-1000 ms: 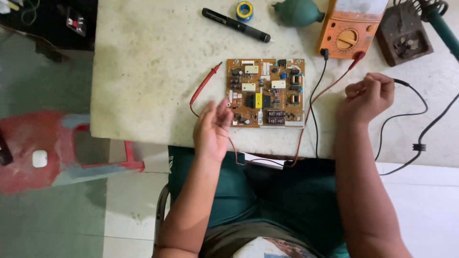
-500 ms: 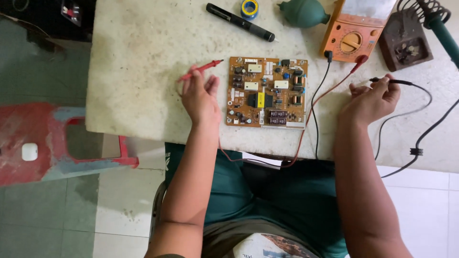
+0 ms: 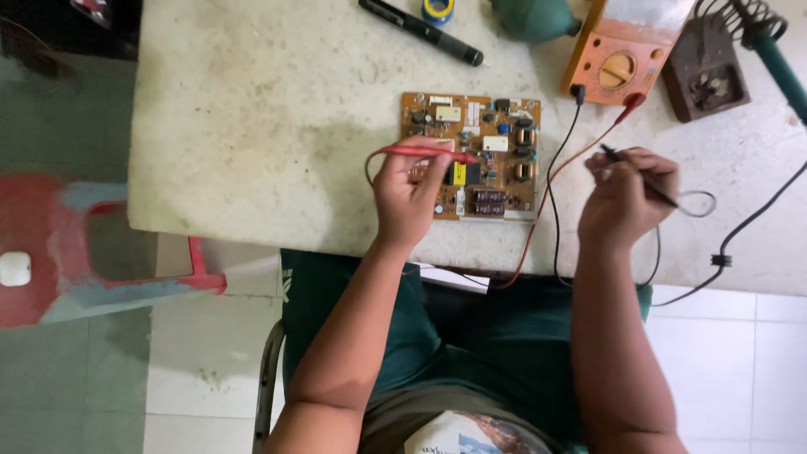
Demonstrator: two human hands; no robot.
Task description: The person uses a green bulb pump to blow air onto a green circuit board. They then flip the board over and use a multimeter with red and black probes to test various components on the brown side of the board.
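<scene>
A brown circuit board (image 3: 496,139) lies flat on the pale stone table (image 3: 269,126). My left hand (image 3: 409,197) rests over the board's left part and grips a red test probe (image 3: 424,153), held level with its tip over the board's middle. My right hand (image 3: 626,195) is to the right of the board, off it, and pinches a black test probe (image 3: 612,155) that points up and left. Red and black leads run from both probes to an orange multimeter (image 3: 620,59) at the table's far edge.
A black pen-shaped tool (image 3: 424,34), a roll of tape (image 3: 438,8) and a green rubber bulb (image 3: 530,17) lie at the far edge. A soldering iron stand (image 3: 710,71) with a green-handled iron (image 3: 777,59) sits far right. A red plastic stool (image 3: 76,244) stands left of the table.
My left hand has picked up the red probe and swung it from left of the board to over it. My right hand has lifted the black probe slightly.
</scene>
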